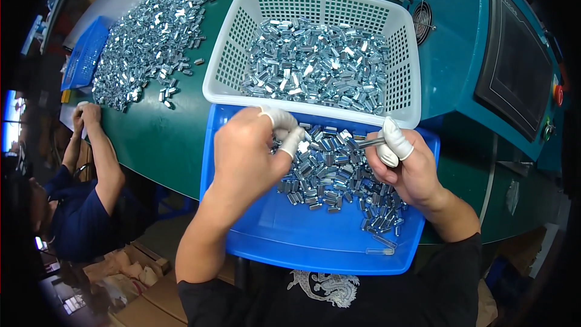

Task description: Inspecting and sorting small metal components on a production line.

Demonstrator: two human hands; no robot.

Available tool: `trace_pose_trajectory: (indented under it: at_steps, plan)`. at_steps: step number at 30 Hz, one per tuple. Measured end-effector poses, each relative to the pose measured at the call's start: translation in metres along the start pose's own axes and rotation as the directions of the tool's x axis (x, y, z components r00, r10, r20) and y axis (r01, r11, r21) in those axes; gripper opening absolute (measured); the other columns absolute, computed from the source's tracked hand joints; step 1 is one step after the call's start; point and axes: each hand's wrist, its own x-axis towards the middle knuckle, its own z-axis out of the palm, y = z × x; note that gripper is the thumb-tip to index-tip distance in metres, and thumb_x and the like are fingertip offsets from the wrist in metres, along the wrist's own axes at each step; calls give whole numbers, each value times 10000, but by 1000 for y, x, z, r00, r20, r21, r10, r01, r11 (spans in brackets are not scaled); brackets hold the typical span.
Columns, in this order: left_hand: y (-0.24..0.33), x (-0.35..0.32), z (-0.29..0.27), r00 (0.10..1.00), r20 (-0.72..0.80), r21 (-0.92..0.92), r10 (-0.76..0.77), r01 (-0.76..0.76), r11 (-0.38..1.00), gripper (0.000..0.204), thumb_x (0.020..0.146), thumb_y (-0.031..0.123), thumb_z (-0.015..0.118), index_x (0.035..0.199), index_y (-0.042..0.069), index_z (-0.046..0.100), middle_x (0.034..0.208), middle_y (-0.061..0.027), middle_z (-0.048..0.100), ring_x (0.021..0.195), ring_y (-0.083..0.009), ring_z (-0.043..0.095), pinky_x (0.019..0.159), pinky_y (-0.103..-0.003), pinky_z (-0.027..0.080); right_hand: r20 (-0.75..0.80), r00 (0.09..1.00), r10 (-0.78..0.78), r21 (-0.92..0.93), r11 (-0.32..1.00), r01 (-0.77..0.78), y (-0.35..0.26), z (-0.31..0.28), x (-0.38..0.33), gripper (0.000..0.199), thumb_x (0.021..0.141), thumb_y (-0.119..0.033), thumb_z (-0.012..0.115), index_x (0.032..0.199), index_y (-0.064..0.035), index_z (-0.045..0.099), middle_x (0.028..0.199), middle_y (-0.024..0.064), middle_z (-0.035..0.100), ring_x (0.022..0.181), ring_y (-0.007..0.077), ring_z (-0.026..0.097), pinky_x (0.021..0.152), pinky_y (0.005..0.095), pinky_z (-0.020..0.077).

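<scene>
Over the blue tray (pixel 272 236), my left hand (pixel 245 154) is closed in a pinch, with white finger cots on its thumb and forefinger. Whatever sits between those fingertips is too small or hidden to make out. My right hand (pixel 408 160), also in white finger cots, grips a slim metal rod (pixel 370 142) that points left toward the other hand. Beneath both hands lies a heap of small shiny metal pieces (pixel 327 172), short and block-like. A small clear tube (pixel 379 251) rests near the tray's front right corner.
Behind the tray stands a white perforated basket (pixel 311 106) full of similar pieces. Another pile (pixel 151 42) spreads over the green table (pixel 175 127), beside a blue basket (pixel 85 54). A co-worker (pixel 85 206) sits at left. A teal machine (pixel 448 54) with a screen occupies the right.
</scene>
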Motion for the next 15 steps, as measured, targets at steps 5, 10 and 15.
trace_pose_trajectory:
  at_steps: [5,10,15]
  plan:
    - [3,-12,9,981,168,363,-97,30,931,177,674,176,760,751,48,666,685,-80,594,611,-249,585,543,-352,459,51,999,0,-37,999,2,2,-1,-1,498,982,-408,338,739,-12,519,538,25,453,419,47,318,399,208,271]
    - [-1,-16,16,976,197,407,-97,8,913,176,682,173,733,773,39,663,741,-97,589,739,-274,593,627,-389,483,87,995,-45,-67,996,51,3,-4,-3,487,979,-404,345,758,-11,531,528,21,450,419,44,318,400,208,274]
    - [-4,-13,19,974,193,397,-119,33,917,162,674,149,724,755,31,648,718,-91,572,747,-268,579,637,-389,483,53,997,-53,-63,996,57,7,-5,-4,448,977,-399,356,842,-25,562,530,21,465,410,45,325,393,209,289]
